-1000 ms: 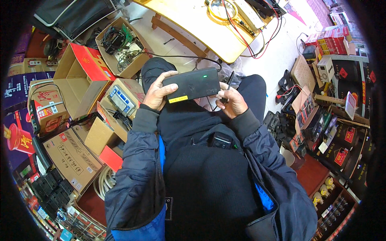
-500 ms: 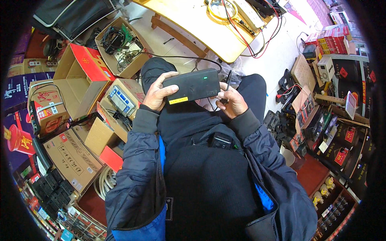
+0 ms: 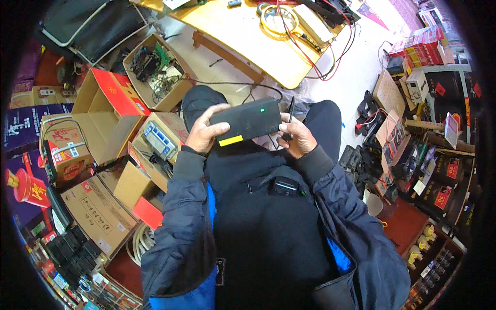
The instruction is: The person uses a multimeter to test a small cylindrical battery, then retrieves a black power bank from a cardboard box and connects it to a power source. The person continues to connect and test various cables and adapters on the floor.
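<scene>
Both hands, left hand point(image 3: 203, 133) and right hand point(image 3: 295, 137), still clasped on the black charger point(image 3: 247, 120), now tilted slightly more.

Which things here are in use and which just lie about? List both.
In use: black box with green light, held by left hand and right hand; thin black cable.
Lying about: open cardboard boxes, wooden table, red bottle.
</scene>
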The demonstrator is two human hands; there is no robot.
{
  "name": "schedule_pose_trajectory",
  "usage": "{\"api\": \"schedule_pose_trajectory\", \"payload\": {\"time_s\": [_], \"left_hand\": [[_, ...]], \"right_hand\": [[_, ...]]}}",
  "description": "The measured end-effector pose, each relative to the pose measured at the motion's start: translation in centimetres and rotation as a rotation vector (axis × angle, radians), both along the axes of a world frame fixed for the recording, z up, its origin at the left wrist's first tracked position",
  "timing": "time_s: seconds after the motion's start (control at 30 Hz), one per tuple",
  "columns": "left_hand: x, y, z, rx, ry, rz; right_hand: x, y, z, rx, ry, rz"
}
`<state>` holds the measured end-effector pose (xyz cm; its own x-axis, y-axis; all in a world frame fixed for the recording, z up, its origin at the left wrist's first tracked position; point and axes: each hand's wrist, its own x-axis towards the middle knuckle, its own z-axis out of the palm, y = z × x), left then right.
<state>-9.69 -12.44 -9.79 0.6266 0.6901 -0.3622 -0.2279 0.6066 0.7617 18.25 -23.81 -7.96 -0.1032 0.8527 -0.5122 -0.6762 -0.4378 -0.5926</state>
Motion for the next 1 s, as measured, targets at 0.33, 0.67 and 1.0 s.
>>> {"api": "schedule_pose_trajectory", "payload": {"time_s": [0.33,0.67,1.0], "left_hand": [[4.3,-1.7,4.1,-0.01,0.075,-0.573],[7.1,-3.5,17.7,0.851,0.098,-0.983],[2.2,-2.4,18.8,0.834,-0.255,-1.0]], "right_hand": [[2.5,-2.9,2.0,0.094,-0.126,-0.065],[2.6,-2.2,4.9,0.251,0.112,0.0],[7.4,-6.1,5.6,0.276,0.294,-0.596]]}}
